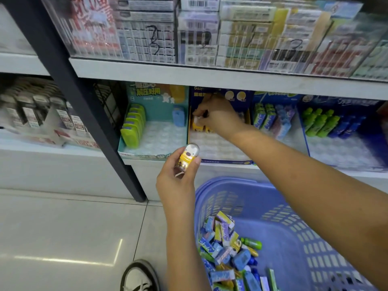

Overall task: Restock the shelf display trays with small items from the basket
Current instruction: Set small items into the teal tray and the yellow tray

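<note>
A: Starting from the left, what do you see that can go wrong?

B: The teal tray (pixel 147 155) has a row of green packs (pixel 134 127) standing on edge. It is just beside the tray that is being filled, so an item could go into the wrong tray by mistake.

A: And the left hand (pixel 178 181)?

B: It is raised in front of the shelf edge. The fingers and thumb are curled around a yellow capsule (pixel 187 157), and its round clear top stands out above them. The capsule looks smooth, so I think it can slip. The hand is a little left of the basket rim, so the capsule may then fall on the floor and roll away.

A: What is the right hand (pixel 218 117) doing?

B: It reaches deep into the dark blue tray (pixel 226 160). Its fingertips are bent together on a small pale piece (pixel 198 120) at the back row. The picture is blurred there, so I cannot say what the piece is. The wrist hangs close above the yellow items (pixel 199 128) already standing there. A careless pull back could knock them over.

A: And the basket (pixel 294 206)?

B: It stands on the floor below the right arm, with many small boxes (pixel 226 244) in a mixed pile. Taking one without looking may bring up the wrong kind.
</note>
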A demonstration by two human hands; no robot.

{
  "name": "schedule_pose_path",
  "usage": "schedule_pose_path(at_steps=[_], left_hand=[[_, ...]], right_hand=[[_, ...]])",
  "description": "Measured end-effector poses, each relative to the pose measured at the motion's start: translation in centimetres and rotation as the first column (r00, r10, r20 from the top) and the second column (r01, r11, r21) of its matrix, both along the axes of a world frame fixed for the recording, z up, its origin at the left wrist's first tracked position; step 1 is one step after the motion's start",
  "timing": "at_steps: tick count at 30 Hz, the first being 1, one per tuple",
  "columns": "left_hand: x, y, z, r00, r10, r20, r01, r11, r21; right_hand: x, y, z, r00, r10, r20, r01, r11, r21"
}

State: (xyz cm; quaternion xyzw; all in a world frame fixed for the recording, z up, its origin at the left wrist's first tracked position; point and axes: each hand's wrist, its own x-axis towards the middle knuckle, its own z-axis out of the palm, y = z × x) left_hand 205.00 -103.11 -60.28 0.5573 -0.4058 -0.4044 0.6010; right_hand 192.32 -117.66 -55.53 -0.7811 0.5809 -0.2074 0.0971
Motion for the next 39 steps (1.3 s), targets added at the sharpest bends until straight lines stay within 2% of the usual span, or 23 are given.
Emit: schedule_pose_path(at_steps=[2, 5, 6, 8, 9, 11, 12, 14, 17, 19, 20, 22, 23, 25, 29, 34, 39], left_hand=[[-0.4, -0.2, 0.1, 1.0, -0.003, 0.013, 0.003, 1.0, -0.005], [-1.3, -0.4, 0.3, 0.999, 0.004, 0.043, -0.004, 1.0, -0.015], [-1.5, -0.5, 0.4, 0.998, 0.011, 0.057, -0.01, 1.0, -0.016], [-1.9, -0.7, 0.4, 0.995, 0.037, 0.094, -0.035, 0.999, -0.024], [-2.1, -0.9, 0.4, 0.992, 0.054, 0.114, -0.05, 0.998, -0.033], [-2.5, -1.1, 0.5, 0.987, 0.082, 0.141, -0.073, 0.995, -0.069], [-2.8, -1.3, 0.7, 0.984, 0.088, 0.156, -0.075, 0.993, -0.092], [-3.3, -1.4, 1.0, 0.977, 0.086, 0.194, -0.062, 0.99, -0.126], [-3.8, -1.4, 1.3, 0.968, 0.029, 0.248, 0.002, 0.992, -0.124], [-4.0, -1.4, 1.2, 0.913, -0.046, 0.405, 0.089, 0.992, -0.089], [-4.1, -1.4, 1.0, 0.84, -0.096, 0.534, 0.143, 0.989, -0.046], [-4.3, -1.1, 0.6, 0.667, -0.226, 0.71, 0.244, 0.967, 0.078], [-4.3, -1.0, 0.3, 0.613, -0.286, 0.737, 0.281, 0.95, 0.135], [-4.3, -0.8, 0.0, 0.563, -0.352, 0.748, 0.316, 0.928, 0.199], [-4.0, -1.0, -0.1, 0.557, -0.368, 0.745, 0.329, 0.921, 0.209], [-3.9, -1.2, -0.1, 0.558, -0.363, 0.746, 0.329, 0.922, 0.202], [-3.9, -1.4, -0.4, 0.557, -0.352, 0.752, 0.326, 0.926, 0.192]], right_hand=[[-0.2, 0.1, -0.4, 1.0, -0.013, -0.02, 0.012, 0.999, -0.039], [-0.4, 0.4, 0.3, 0.999, 0.017, -0.037, -0.017, 1.0, 0.003], [-0.3, 0.9, 0.6, 1.0, 0.005, 0.002, -0.005, 1.0, -0.003], [-0.2, 2.7, 1.4, 0.984, -0.047, 0.174, 0.048, 0.999, -0.001], [-0.3, 4.0, 1.8, 0.951, -0.061, 0.302, 0.044, 0.997, 0.063], [-0.8, 6.6, 2.6, 0.839, -0.084, 0.537, -0.085, 0.955, 0.283], [-1.0, 7.7, 2.7, 0.818, -0.081, 0.57, -0.147, 0.928, 0.342], [-1.6, 8.6, 2.8, 0.817, -0.069, 0.573, -0.169, 0.921, 0.351], [-2.2, 7.8, 2.9, 0.768, -0.155, 0.622, -0.059, 0.949, 0.309], [-2.6, 6.4, 2.7, 0.834, -0.181, 0.522, 0.095, 0.978, 0.188], [-2.6, 5.7, 2.6, 0.888, -0.164, 0.43, 0.134, 0.986, 0.099], [-2.0, 4.5, 2.2, 0.954, -0.095, 0.286, 0.099, 0.995, 0.001], [-1.7, 4.1, 1.9, 0.973, -0.059, 0.224, 0.062, 0.998, -0.005], [-0.9, 3.3, 1.3, 0.996, -0.006, 0.089, 0.005, 1.0, 0.012], [-0.3, 2.4, 0.6, 0.998, 0.043, -0.053, -0.041, 0.999, 0.03], [-0.3, 2.1, 0.7, 0.999, 0.046, -0.014, -0.046, 0.999, 0.02], [0.3, 1.7, 0.0, 0.994, 0.055, -0.089, -0.05, 0.997, 0.062]])
